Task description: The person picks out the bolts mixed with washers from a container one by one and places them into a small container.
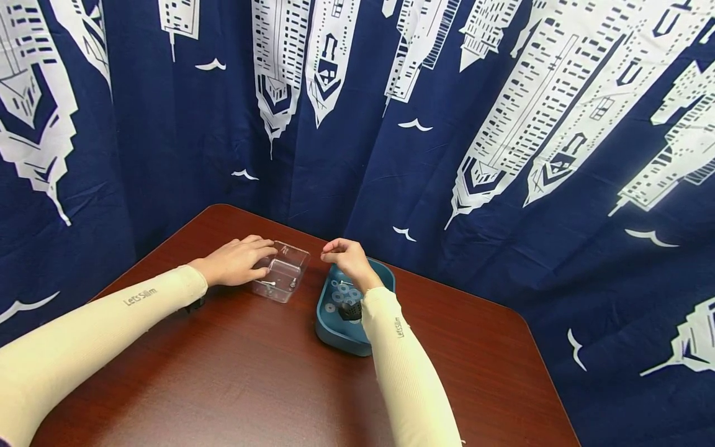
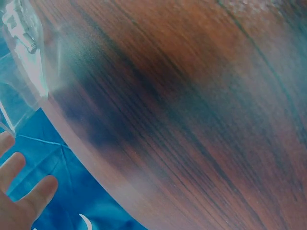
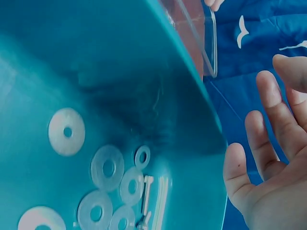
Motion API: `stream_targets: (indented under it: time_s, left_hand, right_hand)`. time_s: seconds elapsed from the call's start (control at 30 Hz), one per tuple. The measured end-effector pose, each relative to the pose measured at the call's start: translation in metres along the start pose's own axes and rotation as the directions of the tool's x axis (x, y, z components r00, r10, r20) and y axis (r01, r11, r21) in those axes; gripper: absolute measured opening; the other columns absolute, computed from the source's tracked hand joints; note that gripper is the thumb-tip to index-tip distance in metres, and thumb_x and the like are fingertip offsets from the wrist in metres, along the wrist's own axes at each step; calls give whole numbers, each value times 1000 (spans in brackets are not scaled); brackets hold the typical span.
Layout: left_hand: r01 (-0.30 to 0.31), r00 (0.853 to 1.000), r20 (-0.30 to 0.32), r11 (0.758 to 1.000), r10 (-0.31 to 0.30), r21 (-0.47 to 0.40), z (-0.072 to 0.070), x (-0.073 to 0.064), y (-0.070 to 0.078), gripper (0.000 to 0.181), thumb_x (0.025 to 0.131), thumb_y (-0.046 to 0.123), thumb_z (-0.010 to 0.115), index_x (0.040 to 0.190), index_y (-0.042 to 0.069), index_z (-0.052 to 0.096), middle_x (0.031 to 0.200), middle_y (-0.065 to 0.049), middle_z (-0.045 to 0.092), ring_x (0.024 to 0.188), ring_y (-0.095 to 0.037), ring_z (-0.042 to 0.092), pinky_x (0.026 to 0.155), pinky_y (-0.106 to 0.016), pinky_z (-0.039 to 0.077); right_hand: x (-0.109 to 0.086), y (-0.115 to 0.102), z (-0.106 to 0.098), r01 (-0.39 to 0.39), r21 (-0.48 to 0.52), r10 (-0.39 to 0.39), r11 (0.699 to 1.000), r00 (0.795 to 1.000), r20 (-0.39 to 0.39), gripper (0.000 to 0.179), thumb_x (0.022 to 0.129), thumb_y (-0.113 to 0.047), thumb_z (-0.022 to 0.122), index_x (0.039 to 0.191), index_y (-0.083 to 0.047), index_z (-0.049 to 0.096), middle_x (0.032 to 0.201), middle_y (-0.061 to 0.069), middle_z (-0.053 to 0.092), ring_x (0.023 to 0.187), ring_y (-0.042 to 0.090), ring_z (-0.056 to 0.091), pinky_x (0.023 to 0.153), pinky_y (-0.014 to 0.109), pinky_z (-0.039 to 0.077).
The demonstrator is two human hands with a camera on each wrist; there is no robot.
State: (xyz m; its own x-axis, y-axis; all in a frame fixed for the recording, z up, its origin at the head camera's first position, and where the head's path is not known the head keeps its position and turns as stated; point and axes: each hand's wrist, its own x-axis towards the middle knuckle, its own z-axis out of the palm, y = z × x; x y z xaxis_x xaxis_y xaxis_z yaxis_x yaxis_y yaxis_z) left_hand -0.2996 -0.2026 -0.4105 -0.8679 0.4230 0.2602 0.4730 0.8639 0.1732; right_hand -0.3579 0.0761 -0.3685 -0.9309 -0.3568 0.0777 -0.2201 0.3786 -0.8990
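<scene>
My left hand (image 1: 237, 261) rests with fingers spread over the left side of a clear plastic box (image 1: 274, 293). A white screw (image 1: 269, 283) and another small metal piece (image 1: 293, 283) lie inside that box. My right hand (image 1: 347, 259) is raised over the far left rim of a blue bin (image 1: 342, 343), thumb and forefinger close together. Whether a small piece sits between those fingertips cannot be made out. Several pale round washers (image 3: 56, 132) lie on the bin floor beside a thin screw (image 3: 146, 194). A black perforated piece (image 1: 350, 310) is also in the bin.
Both containers stand near the far edge of a brown wooden table (image 1: 251, 366), the clear box left of the bin. Behind the table hangs a dark blue curtain (image 1: 357, 155) with white building prints.
</scene>
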Motion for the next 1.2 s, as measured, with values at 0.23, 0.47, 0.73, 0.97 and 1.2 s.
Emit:
stream_targets:
  time_s: [0.23, 0.47, 0.73, 0.97, 1.2]
  left_hand:
    - [-15, 1000, -7, 1000, 15, -1, -2, 1, 0, 54, 93, 32, 67, 140, 8, 58, 147, -16, 54, 136, -35, 45, 103, -59, 43]
    - [-30, 999, -42, 1000, 30, -2, -4, 3, 4, 52, 92, 28, 67, 139, 8, 60, 143, -14, 57, 133, -33, 47, 98, -56, 45]
    - [-51, 997, -52, 999, 51, -1, -5, 11, 13, 52, 92, 30, 67, 139, 8, 60, 142, -12, 57, 135, -32, 45, 99, -55, 45]
    - [-71, 996, -58, 997, 71, -8, -6, 17, 21, 53, 92, 30, 65, 141, 8, 58, 143, -15, 56, 136, -33, 45, 101, -55, 44]
    - [-81, 995, -64, 996, 80, -21, -5, 23, 27, 52, 92, 31, 66, 140, 10, 59, 142, -13, 57, 133, -31, 47, 100, -54, 45]
  right_hand:
    - [-6, 5, -12, -20, 51, 20, 998, 1000, 11, 6, 87, -4, 71, 92, -7, 69, 87, 3, 72, 106, 46, 63, 100, 60, 45]
    - [-10, 7, -20, -11, 19, 11, 1000, 1000, 1, 10, 87, -3, 71, 97, -2, 69, 91, 7, 73, 104, 45, 64, 81, 33, 53]
    - [-15, 12, -31, -37, -33, 35, 999, 998, -53, 11, 85, -6, 74, 96, -4, 71, 85, -1, 72, 90, 26, 64, 86, 40, 52]
    - [-18, 17, -37, -41, -44, 38, 998, 997, -66, 10, 85, -5, 73, 94, -3, 71, 86, 4, 73, 86, 22, 63, 79, 32, 50]
    - [-20, 21, -42, -66, -24, 64, 998, 996, -61, 9, 87, -5, 71, 96, -5, 71, 90, 6, 75, 100, 36, 66, 80, 26, 51]
